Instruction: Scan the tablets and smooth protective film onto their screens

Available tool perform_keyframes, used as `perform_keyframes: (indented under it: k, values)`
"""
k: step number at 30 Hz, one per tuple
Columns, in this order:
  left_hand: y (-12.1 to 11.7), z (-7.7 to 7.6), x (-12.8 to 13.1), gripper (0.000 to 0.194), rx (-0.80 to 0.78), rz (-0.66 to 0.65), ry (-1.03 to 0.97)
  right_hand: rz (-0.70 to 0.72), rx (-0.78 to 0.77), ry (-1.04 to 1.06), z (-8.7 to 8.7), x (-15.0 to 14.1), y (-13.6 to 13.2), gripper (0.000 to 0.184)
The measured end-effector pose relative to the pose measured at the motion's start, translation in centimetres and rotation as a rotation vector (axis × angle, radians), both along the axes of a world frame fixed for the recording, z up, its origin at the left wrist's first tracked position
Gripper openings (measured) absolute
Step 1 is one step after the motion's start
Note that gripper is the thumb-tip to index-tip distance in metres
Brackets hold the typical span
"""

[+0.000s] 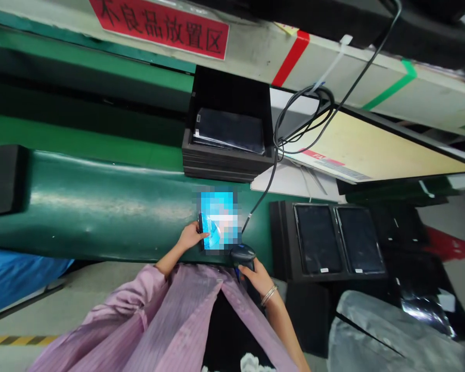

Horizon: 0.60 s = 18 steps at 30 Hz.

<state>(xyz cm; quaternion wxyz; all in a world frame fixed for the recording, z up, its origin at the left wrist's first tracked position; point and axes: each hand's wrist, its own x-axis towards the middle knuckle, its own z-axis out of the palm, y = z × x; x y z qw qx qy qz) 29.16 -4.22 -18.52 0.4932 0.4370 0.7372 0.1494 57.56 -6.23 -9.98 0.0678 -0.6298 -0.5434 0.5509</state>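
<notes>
My left hand (191, 236) grips the left edge of a tablet screen (213, 232), thumb over its front. The screen glows bright blue, and much of it is pixelated. In my right hand (259, 276) is a dark handheld barcode scanner (243, 253), held close to the lower right corner of the screen. A black cable (266, 188) runs up from the scanner. My fingers are wrapped round its handle, which is partly hidden by the hand.
Behind the green bench mat (101, 206) stands a stack of black foam trays (225, 168) holding dark screens (230, 129). On the right, another foam tray (282, 243) carries two screens. A monitor (395, 147) stands at the back right, below a shelf edge with a red sign (163, 26).
</notes>
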Motion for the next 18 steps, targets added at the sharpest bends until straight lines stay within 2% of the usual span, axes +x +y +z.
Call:
perform_keyframes:
  k: [18]
  values:
    - [-0.1,0.0,-0.2,0.032,0.035,-0.034,-0.028,-0.002,-0.017,-0.102,1.7,-1.4,-0.2,0.049]
